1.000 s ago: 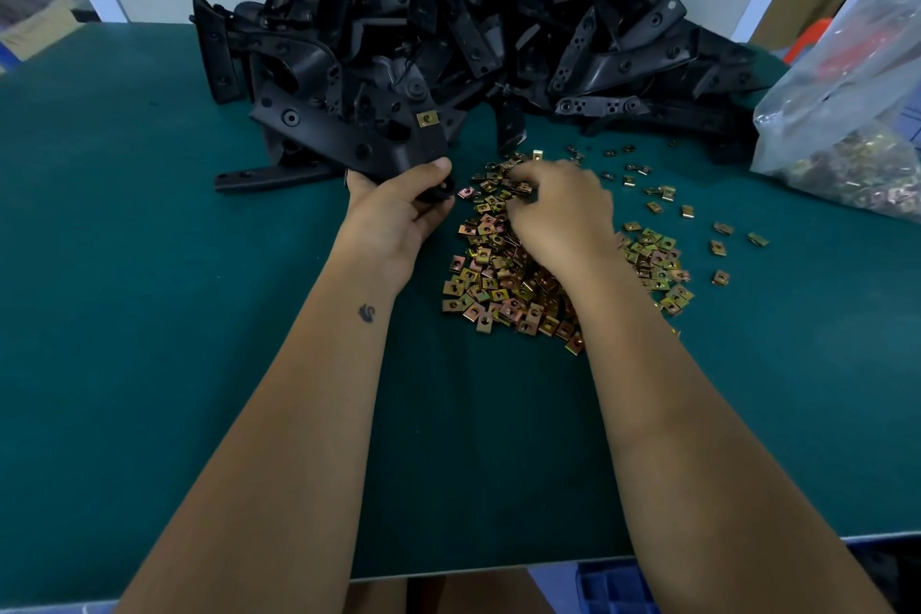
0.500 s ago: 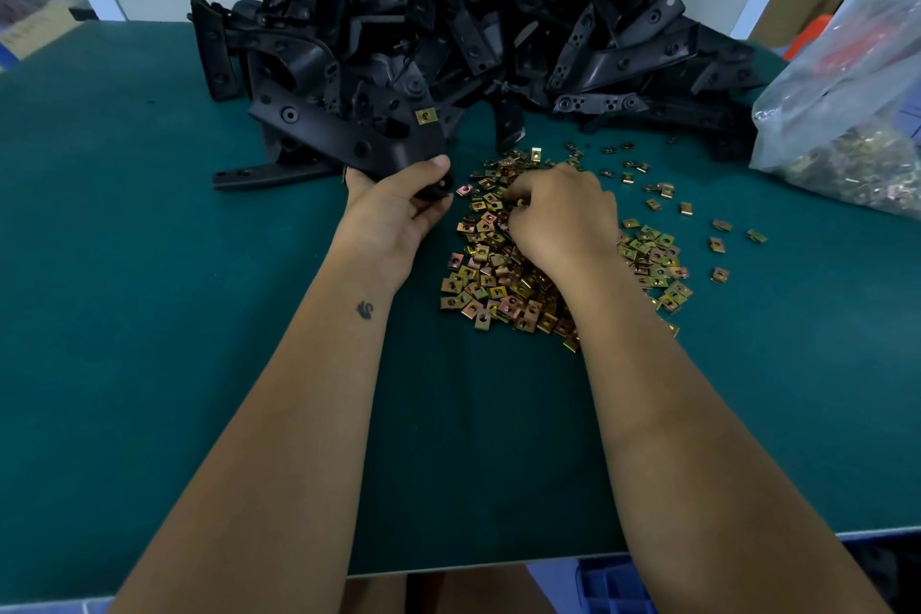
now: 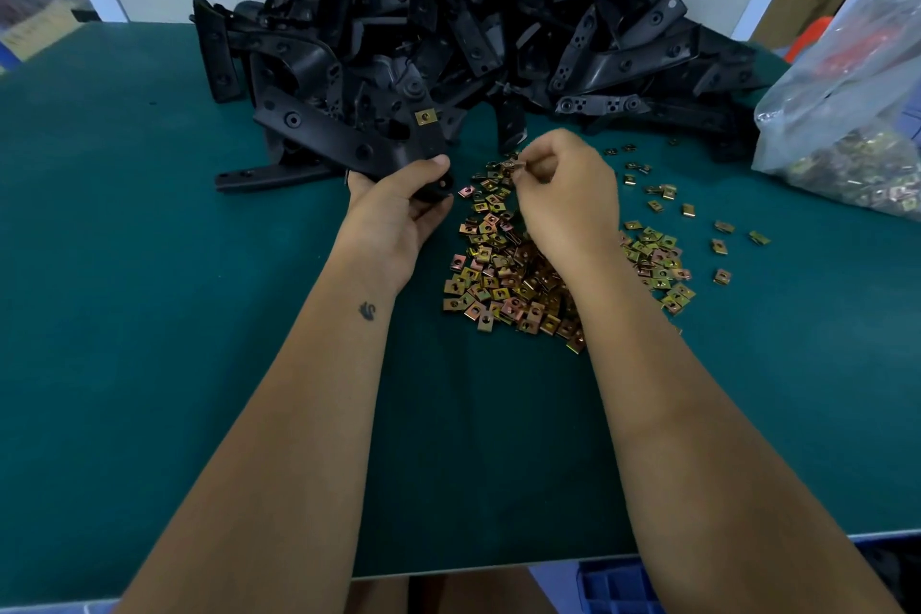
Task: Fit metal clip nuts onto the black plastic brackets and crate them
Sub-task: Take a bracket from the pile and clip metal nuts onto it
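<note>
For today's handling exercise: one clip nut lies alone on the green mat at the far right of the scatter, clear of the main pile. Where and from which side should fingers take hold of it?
Pinch the lone clip nut across its two opposite edges, coming straight down from above. It lies flat on the green mat, so its faces offer no purchase. Bare mat surrounds it, leaving fingertips room either side.

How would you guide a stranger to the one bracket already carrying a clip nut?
Start at the big heap of black brackets. At its front edge the left hand grips one bracket. Only that one has a brass clip nut on it.
</note>
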Available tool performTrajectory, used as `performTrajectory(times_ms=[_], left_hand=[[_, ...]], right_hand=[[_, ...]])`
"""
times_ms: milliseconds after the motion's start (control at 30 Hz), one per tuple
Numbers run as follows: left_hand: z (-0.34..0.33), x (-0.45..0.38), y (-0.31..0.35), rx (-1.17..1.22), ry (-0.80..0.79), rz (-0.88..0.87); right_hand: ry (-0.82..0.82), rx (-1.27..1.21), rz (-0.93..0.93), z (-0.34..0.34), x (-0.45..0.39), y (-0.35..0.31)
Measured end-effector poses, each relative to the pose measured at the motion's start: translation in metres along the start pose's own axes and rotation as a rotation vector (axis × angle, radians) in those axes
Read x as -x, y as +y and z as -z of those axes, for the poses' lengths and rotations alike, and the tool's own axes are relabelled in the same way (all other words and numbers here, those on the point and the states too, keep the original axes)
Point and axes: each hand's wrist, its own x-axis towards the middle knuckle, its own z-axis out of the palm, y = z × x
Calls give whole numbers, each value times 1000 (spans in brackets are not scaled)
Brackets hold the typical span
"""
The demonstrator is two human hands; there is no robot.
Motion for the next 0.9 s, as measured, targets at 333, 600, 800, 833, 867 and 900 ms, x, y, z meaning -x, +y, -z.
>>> performTrajectory(times_ms=[333, 600, 800, 833, 867, 900], left_hand=[[0, -1, -1, -5, 21, 0], [1, 0, 0, -6, 21, 6], [0, 1, -1, -32, 11, -4], [0, 2, -1, -35, 5, -4], [0, 2, 0, -38, -2, -4], [0, 2, 0, -40, -8, -5]], right_hand=[[-126, -678, -231, 3, 1, -9], [-152, -730, -224, 4, 2, -9], [-183, -820, -244, 2, 1, -9], [-188, -837, -244, 2, 1, -9], [-195, -853, -244, 2, 1, -10], [-205, -868, -247, 2, 1, -10]])
